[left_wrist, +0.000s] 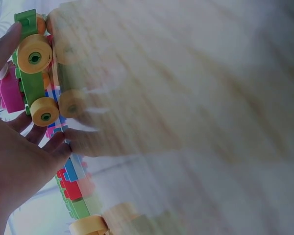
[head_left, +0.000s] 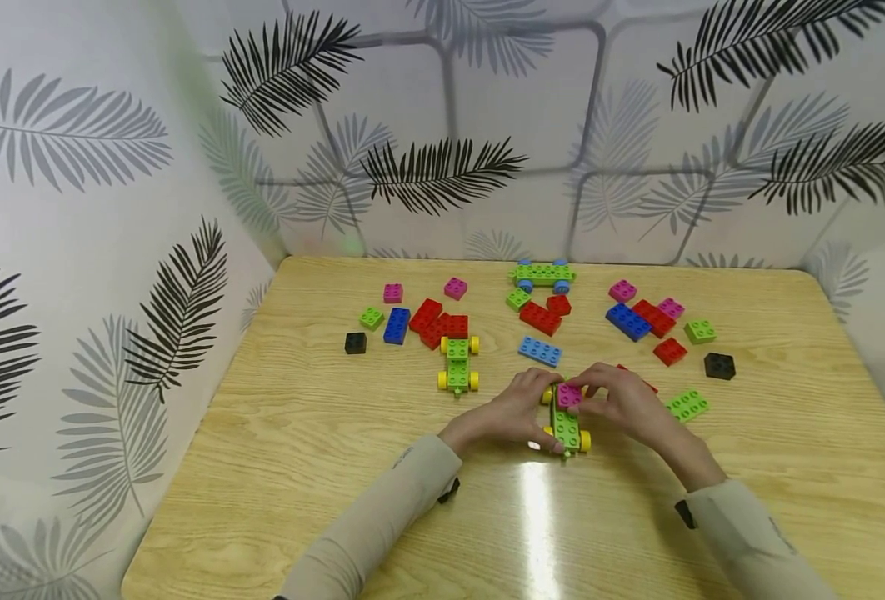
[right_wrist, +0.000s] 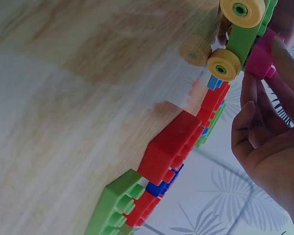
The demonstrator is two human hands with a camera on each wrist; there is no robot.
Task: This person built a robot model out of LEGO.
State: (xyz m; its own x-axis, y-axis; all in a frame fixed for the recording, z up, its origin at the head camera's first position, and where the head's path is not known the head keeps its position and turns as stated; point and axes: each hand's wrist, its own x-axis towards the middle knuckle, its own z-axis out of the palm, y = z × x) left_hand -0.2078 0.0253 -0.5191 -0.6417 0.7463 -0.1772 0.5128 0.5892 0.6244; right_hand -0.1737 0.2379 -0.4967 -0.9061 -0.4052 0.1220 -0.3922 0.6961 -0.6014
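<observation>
A green toy car base [head_left: 566, 431] with yellow wheels stands on the table in front of me. My left hand [head_left: 516, 410] grips it from the left, thumb at the near end and fingers at the far end. On the far half of the base sits a square pink brick [head_left: 568, 397], which my right hand [head_left: 626, 406] pinches between thumb and fingers. In the right wrist view the pink brick [right_wrist: 261, 56] lies against the studs of the green base [right_wrist: 241, 44]; whether it is fully pressed down I cannot tell.
Left of my hands stands another green car base [head_left: 457, 375] with yellow wheels, red bricks [head_left: 446, 330] at its far end. A blue-wheeled green base [head_left: 543, 274] is at the back. Around lie a light blue brick [head_left: 540, 351], a green brick [head_left: 688, 406], a black brick [head_left: 720, 366] and several others.
</observation>
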